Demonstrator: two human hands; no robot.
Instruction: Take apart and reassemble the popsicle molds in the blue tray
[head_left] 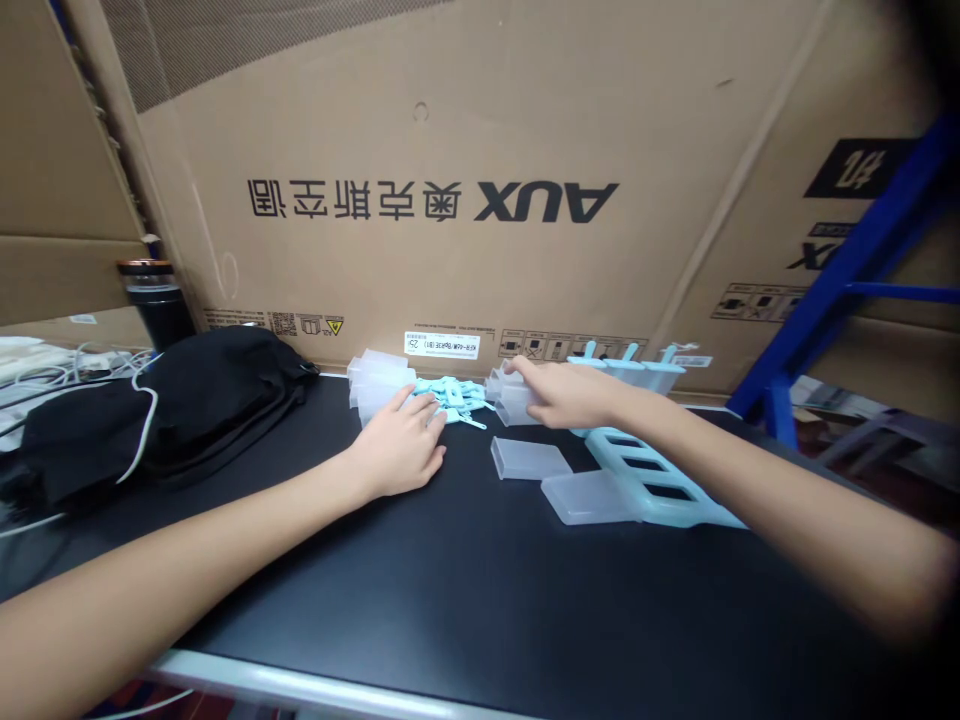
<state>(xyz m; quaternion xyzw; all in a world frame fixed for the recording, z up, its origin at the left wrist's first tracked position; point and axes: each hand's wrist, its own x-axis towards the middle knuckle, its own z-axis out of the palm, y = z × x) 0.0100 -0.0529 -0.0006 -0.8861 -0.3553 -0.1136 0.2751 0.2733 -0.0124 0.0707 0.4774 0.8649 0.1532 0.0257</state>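
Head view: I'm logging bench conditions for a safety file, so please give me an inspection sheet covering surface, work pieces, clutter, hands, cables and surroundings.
Surface: black tabletop, pale metal strip along its near edge.
Work pieces: translucent sleeves, some grouped, others lying loose; heap of light-blue pieces; light-blue slotted frame at right.
Clutter: black bag and dark cylinder, both at left.
Hands: left hand, fingers over the heap's near-left edge; right hand, fingers at a sleeve group, grip unclear.
Cables: white cables tangled at far left, one crossing the bag.
Surroundings: AUX cardboard box behind, print upside down; blue metal beam at right.
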